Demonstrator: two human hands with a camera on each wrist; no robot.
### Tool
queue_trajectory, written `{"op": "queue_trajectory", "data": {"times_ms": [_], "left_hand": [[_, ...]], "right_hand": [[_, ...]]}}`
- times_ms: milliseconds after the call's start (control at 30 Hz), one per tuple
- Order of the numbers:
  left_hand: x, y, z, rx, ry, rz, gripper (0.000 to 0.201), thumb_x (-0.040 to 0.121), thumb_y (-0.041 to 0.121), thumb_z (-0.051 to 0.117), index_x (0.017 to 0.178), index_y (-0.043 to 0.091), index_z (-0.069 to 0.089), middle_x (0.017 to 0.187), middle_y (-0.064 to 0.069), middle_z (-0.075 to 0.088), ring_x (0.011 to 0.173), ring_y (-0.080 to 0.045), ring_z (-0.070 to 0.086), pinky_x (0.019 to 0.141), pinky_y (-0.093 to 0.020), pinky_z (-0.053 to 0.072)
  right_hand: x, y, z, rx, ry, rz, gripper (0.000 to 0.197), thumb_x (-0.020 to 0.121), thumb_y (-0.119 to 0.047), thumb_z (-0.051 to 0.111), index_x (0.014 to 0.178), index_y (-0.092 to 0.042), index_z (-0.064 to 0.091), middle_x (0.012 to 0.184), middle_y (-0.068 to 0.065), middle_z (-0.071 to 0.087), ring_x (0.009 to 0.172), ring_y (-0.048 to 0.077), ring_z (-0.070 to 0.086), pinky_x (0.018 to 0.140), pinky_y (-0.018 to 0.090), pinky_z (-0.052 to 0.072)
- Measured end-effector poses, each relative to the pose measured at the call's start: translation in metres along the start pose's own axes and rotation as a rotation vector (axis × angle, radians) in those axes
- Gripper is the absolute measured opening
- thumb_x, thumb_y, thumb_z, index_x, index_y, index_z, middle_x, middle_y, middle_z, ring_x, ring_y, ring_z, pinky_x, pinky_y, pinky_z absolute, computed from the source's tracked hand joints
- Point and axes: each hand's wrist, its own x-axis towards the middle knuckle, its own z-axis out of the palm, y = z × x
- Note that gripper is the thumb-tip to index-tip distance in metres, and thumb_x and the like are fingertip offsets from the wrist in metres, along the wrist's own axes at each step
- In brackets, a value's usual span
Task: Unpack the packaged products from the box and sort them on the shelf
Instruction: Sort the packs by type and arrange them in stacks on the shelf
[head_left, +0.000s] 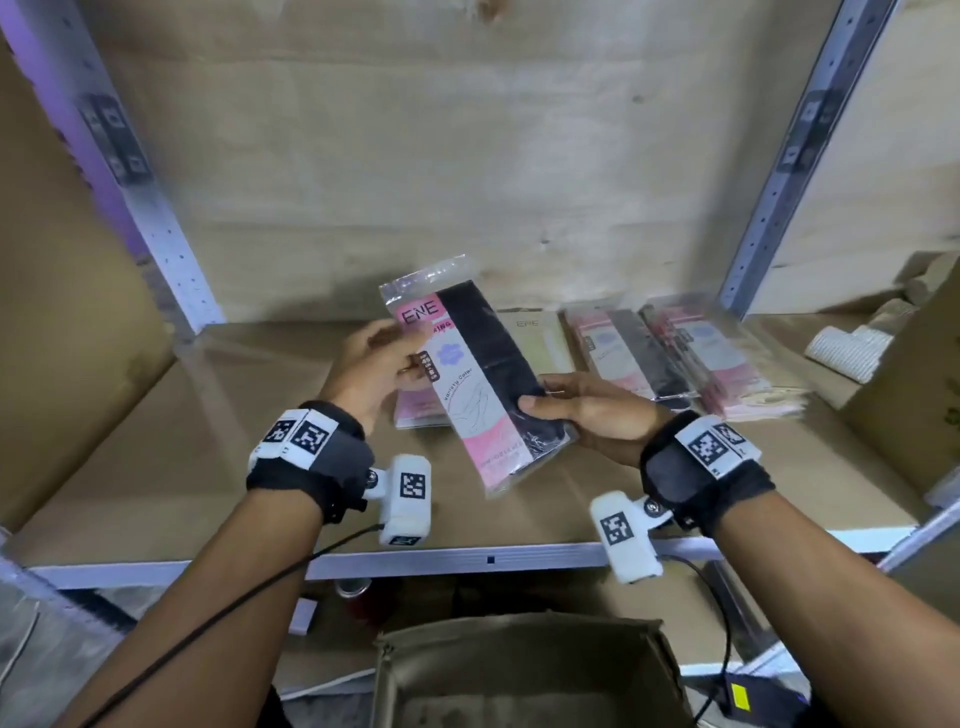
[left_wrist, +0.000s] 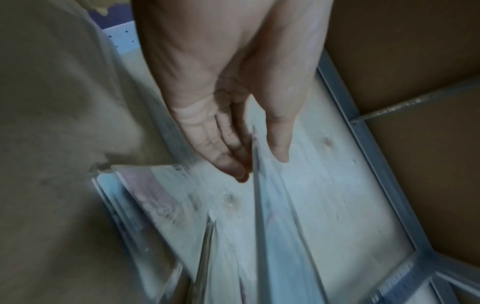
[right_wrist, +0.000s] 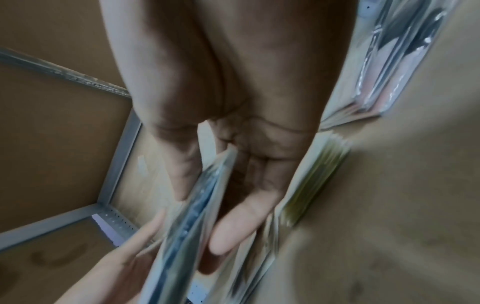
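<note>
Both hands hold one clear packet (head_left: 483, 379) with a pink card and a black garment, tilted above the shelf board (head_left: 260, 467). My left hand (head_left: 410, 358) pinches its upper left edge, thumb on one face and fingers on the other, as the left wrist view shows for that hand (left_wrist: 244, 160) and the packet's edge (left_wrist: 257, 185). My right hand (head_left: 540, 395) grips the lower right edge, thumb on top. In the right wrist view the packet (right_wrist: 187, 226) runs between thumb and fingers (right_wrist: 233, 226). The open cardboard box (head_left: 519, 670) stands below the shelf.
On the shelf lie a pink packet (head_left: 415, 410) under the held one, a beige packet (head_left: 540, 338), and stacks of pink-and-black packets (head_left: 623, 353) (head_left: 717, 358). White woven rolls (head_left: 852, 348) and a brown carton (head_left: 909, 395) sit at the right. Metal uprights (head_left: 171, 244) (head_left: 779, 182) frame the bay.
</note>
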Motion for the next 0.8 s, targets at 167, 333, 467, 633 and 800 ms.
{"op": "queue_trajectory", "data": {"times_ms": [167,333,467,633,800], "left_hand": [[0.023,-0.002,-0.021,-0.08,0.126,0.004,0.018,0.084,0.031,0.078,0.089,0.025,0.063,0.097,0.002,0.077,0.084,-0.009,0.073,0.067,-0.021,0.055],[0.029,-0.023,-0.019,0.2,0.098,0.023,0.018,0.093,0.038,0.067,0.093,0.021,0.073,0.07,0.009,0.063,0.059,-0.007,0.061,0.068,-0.025,0.052],[0.026,-0.027,-0.002,0.26,0.081,-0.04,0.028,0.099,0.035,0.054,0.079,0.019,0.064,0.06,0.007,0.062,0.054,-0.008,0.065,0.063,-0.027,0.054],[0.017,-0.025,0.016,0.253,0.141,-0.119,0.035,0.099,0.04,0.048,0.087,0.012,0.067,0.067,-0.005,0.074,0.064,-0.02,0.073,0.068,-0.034,0.059],[0.01,-0.022,0.02,0.154,0.102,-0.134,0.045,0.096,0.057,0.053,0.087,0.019,0.075,0.079,-0.012,0.076,0.066,-0.024,0.073,0.065,-0.03,0.057]], "right_hand": [[-0.005,0.001,-0.024,-0.122,-0.037,0.105,0.039,0.091,-0.011,0.065,0.122,0.012,0.058,0.12,0.03,0.064,0.103,0.036,0.063,0.102,0.047,0.045],[-0.006,0.001,-0.044,-0.051,0.285,0.084,0.035,0.081,-0.022,0.079,0.109,-0.004,0.069,0.101,0.017,0.073,0.088,0.029,0.069,0.079,0.035,0.054],[-0.01,0.002,-0.049,0.128,0.445,0.064,0.043,0.085,-0.026,0.075,0.117,0.001,0.065,0.103,0.017,0.074,0.073,0.019,0.071,0.058,0.024,0.055],[-0.012,0.002,-0.041,0.276,0.484,0.052,0.04,0.093,-0.023,0.066,0.12,0.006,0.063,0.114,0.024,0.069,0.073,0.025,0.069,0.056,0.025,0.056],[-0.012,0.003,-0.04,0.27,0.526,-0.004,0.037,0.096,-0.02,0.061,0.121,0.008,0.063,0.111,0.025,0.069,0.076,0.026,0.069,0.058,0.026,0.057]]}}
